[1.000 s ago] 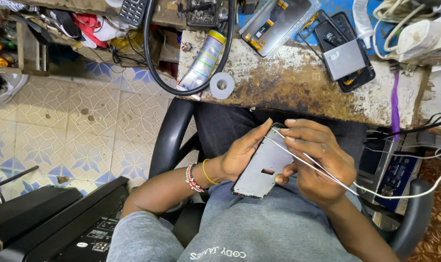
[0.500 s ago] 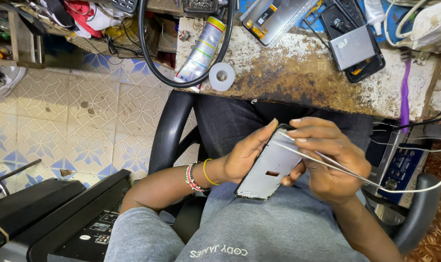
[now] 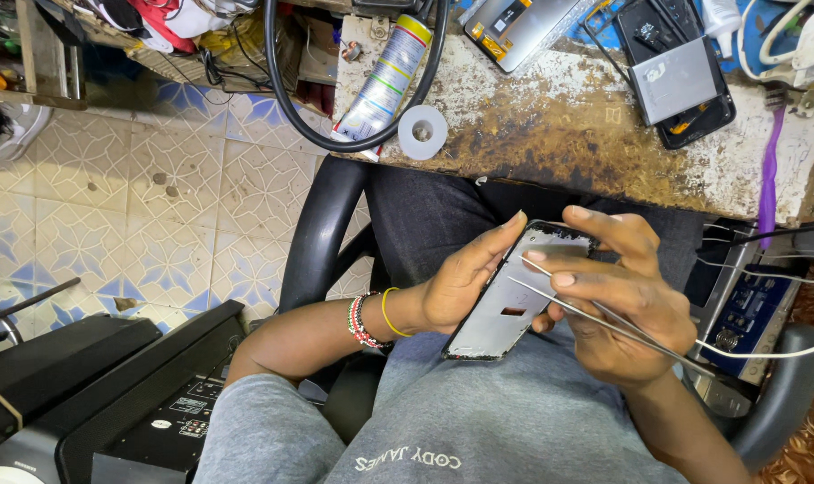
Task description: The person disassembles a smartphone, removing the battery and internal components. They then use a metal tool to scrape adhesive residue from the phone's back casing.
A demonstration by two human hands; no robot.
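1. We held the flat grey phone frame with its dark chipped edge (image 3: 513, 300) over our lap, on the near side of the stained, worn worktop (image 3: 568, 134), tilted with its far end raised.
2. Our left hand (image 3: 461, 282) was closed around the frame's left long edge, thumb up along the far corner, palm under the back.
3. Our right hand (image 3: 618, 300) pinched a pair of thin silver metal tweezers (image 3: 604, 314), their tips lying across the frame's face, while its fingers steadied the far right corner.
4. We judged the frame light, thin and stiff, yet easy to bend or crack; its smooth plate looked slippery, so the long edges and corners seemed the safest hold, not the open middle.
5. The tweezers looked springy and sharp; light pressure would suit them.
6. On the worktop lay a white tape roll (image 3: 422, 131), a spray can with coloured bands (image 3: 380, 76) and an opened black phone (image 3: 680, 81), well apart from the hands.
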